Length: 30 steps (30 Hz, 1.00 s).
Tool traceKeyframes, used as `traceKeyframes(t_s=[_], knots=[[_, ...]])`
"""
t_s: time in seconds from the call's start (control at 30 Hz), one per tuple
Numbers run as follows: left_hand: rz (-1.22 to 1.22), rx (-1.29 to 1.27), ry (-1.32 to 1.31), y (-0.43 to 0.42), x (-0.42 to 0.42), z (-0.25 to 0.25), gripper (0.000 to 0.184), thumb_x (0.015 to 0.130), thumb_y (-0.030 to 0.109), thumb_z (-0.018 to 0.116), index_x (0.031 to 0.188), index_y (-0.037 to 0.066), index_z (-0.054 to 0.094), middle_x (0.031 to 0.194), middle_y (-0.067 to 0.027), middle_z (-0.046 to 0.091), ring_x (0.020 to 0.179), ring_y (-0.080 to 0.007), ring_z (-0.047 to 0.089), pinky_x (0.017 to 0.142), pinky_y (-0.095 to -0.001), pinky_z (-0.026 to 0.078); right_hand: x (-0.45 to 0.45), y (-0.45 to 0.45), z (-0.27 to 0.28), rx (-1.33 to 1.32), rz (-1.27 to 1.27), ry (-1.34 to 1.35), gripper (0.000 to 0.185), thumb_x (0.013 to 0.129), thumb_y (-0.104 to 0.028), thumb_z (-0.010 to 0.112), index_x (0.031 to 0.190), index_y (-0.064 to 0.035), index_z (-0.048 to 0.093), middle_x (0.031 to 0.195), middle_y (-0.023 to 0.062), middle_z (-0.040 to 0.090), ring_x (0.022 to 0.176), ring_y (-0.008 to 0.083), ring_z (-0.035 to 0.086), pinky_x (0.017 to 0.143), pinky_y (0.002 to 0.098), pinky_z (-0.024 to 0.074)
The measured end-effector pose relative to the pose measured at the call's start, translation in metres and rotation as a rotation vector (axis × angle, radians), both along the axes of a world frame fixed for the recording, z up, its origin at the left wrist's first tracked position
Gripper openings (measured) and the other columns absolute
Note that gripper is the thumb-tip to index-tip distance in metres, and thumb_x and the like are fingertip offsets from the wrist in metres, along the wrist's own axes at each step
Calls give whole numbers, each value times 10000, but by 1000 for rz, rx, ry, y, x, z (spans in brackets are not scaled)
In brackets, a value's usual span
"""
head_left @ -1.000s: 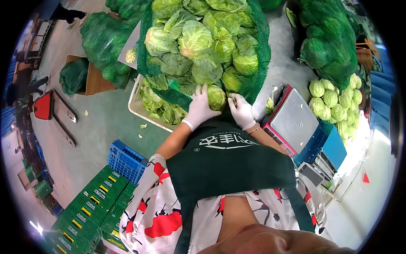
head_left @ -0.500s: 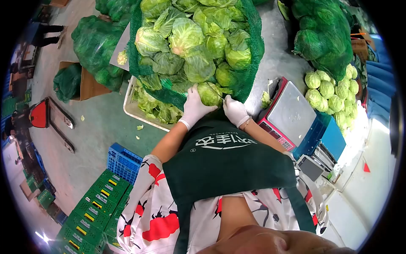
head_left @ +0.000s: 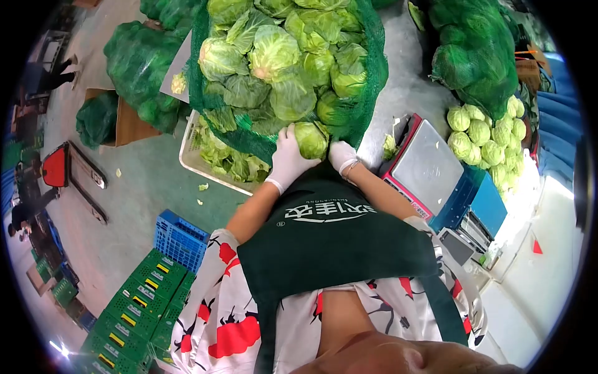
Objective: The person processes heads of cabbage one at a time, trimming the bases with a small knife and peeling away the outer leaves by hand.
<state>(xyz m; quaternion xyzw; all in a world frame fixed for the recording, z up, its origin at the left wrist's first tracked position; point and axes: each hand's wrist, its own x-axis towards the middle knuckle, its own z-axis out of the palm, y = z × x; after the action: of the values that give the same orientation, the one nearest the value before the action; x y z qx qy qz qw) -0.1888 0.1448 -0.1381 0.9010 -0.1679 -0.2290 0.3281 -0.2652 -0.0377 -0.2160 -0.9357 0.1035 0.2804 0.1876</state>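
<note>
In a white glove, my left hand (head_left: pixel 288 160) is wrapped round the left side of a green cabbage (head_left: pixel 311 139) at the near edge of an open green mesh bag (head_left: pixel 374 103). My right hand (head_left: pixel 341 156), also gloved, is just right of that cabbage with its fingers curled; what it holds, if anything, is hidden. Many leafy cabbages (head_left: pixel 273 53) fill the bag. Beside it, at lower left, a cream crate (head_left: pixel 190 154) holds loose outer leaves (head_left: pixel 227 163).
A scale (head_left: pixel 430 168) stands at my right, with trimmed cabbages (head_left: pixel 479 132) beyond it. Filled mesh bags (head_left: pixel 144 68) lie at upper left and upper right. Green crates (head_left: pixel 128 311), a blue crate (head_left: pixel 180 240) and a red pallet jack (head_left: pixel 56 167) are on the left.
The view has shifted a little. The cabbage under my left hand has turned slightly, and my right hand has moved down and its fingers are now more curled.
</note>
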Motion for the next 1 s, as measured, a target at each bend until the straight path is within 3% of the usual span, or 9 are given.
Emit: traceKeyframes(t_s=[0.2, 0.23, 0.37, 0.5, 0.6, 0.67, 0.73, 0.8, 1.0], knots=[[185, -78, 195, 51, -8, -21, 1233, 595, 429, 923, 1498, -32, 222, 1423, -262, 376, 1325, -400, 439, 1049, -426, 461, -15, -2, -9, 116, -220, -122, 203, 886, -139, 542, 915, 37, 640, 843, 283, 685, 834, 455, 680, 752, 523, 551], [248, -22, 166, 49, -9, -30, 1223, 638, 475, 903, 1505, -37, 210, 1442, -270, 366, 1285, -372, 501, 962, -439, 528, -14, -4, -8, 162, -195, -107, 236, 895, -170, 540, 950, 37, 638, 864, 293, 680, 852, 472, 667, 789, 545, 534], [743, -361, 695, 37, -7, -22, 1045, 741, 391, 874, 1477, -13, 253, 1350, -197, 517, 1113, -277, 632, 713, -398, 608, -9, -8, -14, 187, -192, -28, 291, 904, -228, 546, 996, 31, 639, 915, 309, 674, 907, 474, 658, 842, 549, 521], [658, -508, 789, 57, -14, -19, 951, 794, 281, 850, 1496, 73, 242, 1336, -151, 550, 1140, -279, 624, 801, -410, 596, -10, -14, -10, 220, -177, -29, 352, 908, -293, 577, 1030, 32, 633, 916, 302, 682, 906, 462, 665, 836, 525, 533], [735, -816, 963, 67, -21, -21, 945, 788, 277, 855, 1494, 89, 256, 1340, -135, 554, 1141, -275, 624, 811, -424, 592, 3, -13, 62, 504, -431, 213, 437, 911, -381, 615, 1033, 39, 625, 859, 272, 691, 835, 416, 694, 788, 482, 551], [794, -694, 918, 66, -20, -20, 903, 801, 260, 844, 1491, 93, 286, 1329, -134, 565, 1141, -270, 627, 854, -433, 582, -9, -8, 46, 524, -427, 65, 473, 945, -442, 603, 1073, 12, 632, 789, 219, 689, 742, 349, 707, 726, 446, 555], [841, -487, 828, 51, -15, -15, 878, 816, 252, 832, 1492, 94, 294, 1326, -137, 568, 1137, -270, 630, 879, -445, 574, -7, 9, 96, 617, -557, -33, 450, 970, -436, 577, 1097, -9, 638, 782, 208, 690, 732, 344, 707, 718, 450, 551], [740, -590, 832, 51, -8, -17, 876, 795, 224, 849, 1473, 46, 324, 1290, -145, 593, 1122, -247, 633, 913, -401, 557, -12, 22, 86, 581, -460, -235, 452, 1012, -432, 505, 1273, -68, 563, 769, 241, 683, 765, 428, 678, 736, 497, 534], [346, -618, 778, 68, 24, -40, 879, 752, 184, 878, 1442, -24, 374, 1264, -152, 613, 1123, -212, 623, 955, -337, 525, 16, 44, 76, 359, -222, -131, 564, 1033, -451, 408, 1481, -108, 405, 767, 292, 662, 769, 485, 652, 751, 550, 512]])
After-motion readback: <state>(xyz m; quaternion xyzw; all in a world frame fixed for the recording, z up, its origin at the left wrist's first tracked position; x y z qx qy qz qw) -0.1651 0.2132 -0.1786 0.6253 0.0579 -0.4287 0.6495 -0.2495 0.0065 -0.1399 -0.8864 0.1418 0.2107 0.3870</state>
